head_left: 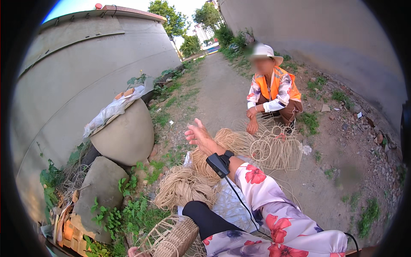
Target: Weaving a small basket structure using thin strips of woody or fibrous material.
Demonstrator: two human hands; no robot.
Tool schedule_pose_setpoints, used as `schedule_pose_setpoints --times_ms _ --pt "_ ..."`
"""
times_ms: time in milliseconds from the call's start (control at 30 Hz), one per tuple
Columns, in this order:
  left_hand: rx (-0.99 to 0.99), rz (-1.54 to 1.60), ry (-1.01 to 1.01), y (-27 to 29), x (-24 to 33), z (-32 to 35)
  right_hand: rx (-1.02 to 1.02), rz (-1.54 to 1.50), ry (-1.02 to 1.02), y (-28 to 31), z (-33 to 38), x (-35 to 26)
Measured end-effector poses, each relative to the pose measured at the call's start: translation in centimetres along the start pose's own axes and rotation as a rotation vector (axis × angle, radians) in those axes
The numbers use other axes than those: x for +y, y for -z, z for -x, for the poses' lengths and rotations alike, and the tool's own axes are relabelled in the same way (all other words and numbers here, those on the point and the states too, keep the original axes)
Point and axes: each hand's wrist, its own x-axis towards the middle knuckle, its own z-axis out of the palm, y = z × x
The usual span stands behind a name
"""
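Observation:
My right hand [198,135] is raised over the ground with its fingers spread and nothing in it. A black device [219,163] is strapped to its wrist, above a floral sleeve. Just past the hand lie bundles of pale straw cord [183,187]. At the lower edge sits a half-woven straw basket [171,238] with loose spokes. A small pink part of my left hand [133,252] shows beside it at the frame's edge; whether it grips the basket is unclear. My knee in black cloth [205,218] is next to the basket.
A person in an orange vest and white hat [274,92] squats ahead, one hand on flat woven straw frames [274,150]. A big round clay jar [124,136] covered with plastic, a grey stone [100,184] and bricks [70,227] stand left. Concrete walls flank the dirt path [218,90].

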Motion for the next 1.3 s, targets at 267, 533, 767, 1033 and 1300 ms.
schedule_pose_setpoints --times_ms 267,533,767,1033,1300 --pt "0.076 -0.66 -0.17 0.8 0.0 0.6 -0.069 -0.109 0.077 -4.7 -0.3 -1.8" --pt "-0.087 -1.188 -0.214 4.7 0.0 1.1 -0.128 -0.18 0.049 -5.2 1.4 -1.4" --pt "-0.062 -1.275 -0.121 1.1 1.2 2.0 -0.542 -0.321 -0.004 -10.4 10.1 -2.8" --pt "-0.156 -1.349 -0.155 -0.8 2.2 1.6 -1.851 -0.107 0.29 -11.6 24.6 -8.3" --pt "-0.093 -1.753 -0.369 -0.9 2.6 2.4 -1.245 -0.215 -0.116 -6.9 19.8 0.5"
